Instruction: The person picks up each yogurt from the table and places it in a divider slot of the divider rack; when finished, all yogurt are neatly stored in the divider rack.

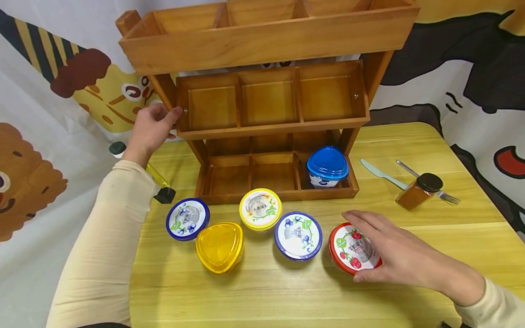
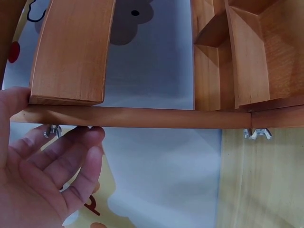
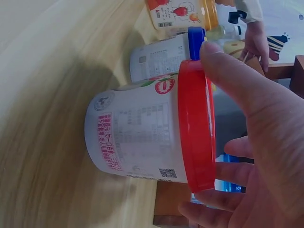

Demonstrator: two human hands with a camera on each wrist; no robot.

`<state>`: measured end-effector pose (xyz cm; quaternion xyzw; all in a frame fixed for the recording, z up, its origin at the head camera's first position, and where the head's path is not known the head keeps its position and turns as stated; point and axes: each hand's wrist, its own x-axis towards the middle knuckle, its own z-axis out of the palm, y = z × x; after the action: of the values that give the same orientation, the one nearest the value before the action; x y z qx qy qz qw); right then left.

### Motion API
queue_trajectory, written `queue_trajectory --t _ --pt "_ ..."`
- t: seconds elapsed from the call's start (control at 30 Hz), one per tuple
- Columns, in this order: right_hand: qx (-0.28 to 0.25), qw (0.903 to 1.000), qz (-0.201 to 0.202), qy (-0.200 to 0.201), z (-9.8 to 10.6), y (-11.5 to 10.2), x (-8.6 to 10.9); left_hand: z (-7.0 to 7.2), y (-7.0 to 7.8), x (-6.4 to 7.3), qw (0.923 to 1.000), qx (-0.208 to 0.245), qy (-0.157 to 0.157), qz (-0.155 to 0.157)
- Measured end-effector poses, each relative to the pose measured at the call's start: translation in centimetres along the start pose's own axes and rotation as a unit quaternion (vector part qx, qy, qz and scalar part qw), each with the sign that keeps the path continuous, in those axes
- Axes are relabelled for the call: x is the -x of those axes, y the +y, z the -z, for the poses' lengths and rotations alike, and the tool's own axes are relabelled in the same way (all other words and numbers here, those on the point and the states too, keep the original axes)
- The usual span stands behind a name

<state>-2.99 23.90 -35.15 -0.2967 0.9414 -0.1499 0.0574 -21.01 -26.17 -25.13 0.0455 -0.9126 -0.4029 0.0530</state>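
My left hand point(image 1: 152, 124) holds the left upright of a wooden three-tier rack point(image 1: 262, 45), thumb on one side and fingers on the other, near a wing nut point(image 2: 53, 130). My right hand point(image 1: 393, 250) curves around the rim of a white tub with a red lid point(image 1: 348, 243), which stands on the table; thumb and fingers sit at opposite sides of the lid. Left of it are a blueberry tub point(image 1: 298, 236), a yellow-lidded tub point(image 1: 260, 209), an orange-lidded tub point(image 1: 219, 248) and another blueberry tub point(image 1: 187, 219). A blue-lidded tub point(image 1: 327, 164) sits in the bottom tier's right compartment.
On the table's right lie a pale knife point(image 1: 383, 174), a fork point(image 1: 449, 197) and a tilted dark-capped jar point(image 1: 419, 191). A bottle with a black cap point(image 1: 165, 195) stands left of the rack. A printed cloth point(image 1: 94, 27) hangs behind.
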Motion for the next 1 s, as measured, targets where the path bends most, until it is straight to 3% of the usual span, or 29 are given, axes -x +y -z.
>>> queue_trajectory --t 0.47,0.7,1.0 --pt "0.004 0.9999 -0.003 -0.016 -0.40 -0.37 0.23 -0.01 0.03 -0.01 1.0000 -0.003 -0.001 -0.003" --pt "-0.014 0.9990 -0.007 -0.043 -0.46 -0.33 -0.05 0.09 -0.13 0.13 0.9999 -0.003 -0.011 -0.007" --pt "-0.026 0.9984 -0.014 -0.049 -0.45 -0.23 -0.15 0.09 0.07 0.08 0.9995 -0.023 -0.022 -0.004"
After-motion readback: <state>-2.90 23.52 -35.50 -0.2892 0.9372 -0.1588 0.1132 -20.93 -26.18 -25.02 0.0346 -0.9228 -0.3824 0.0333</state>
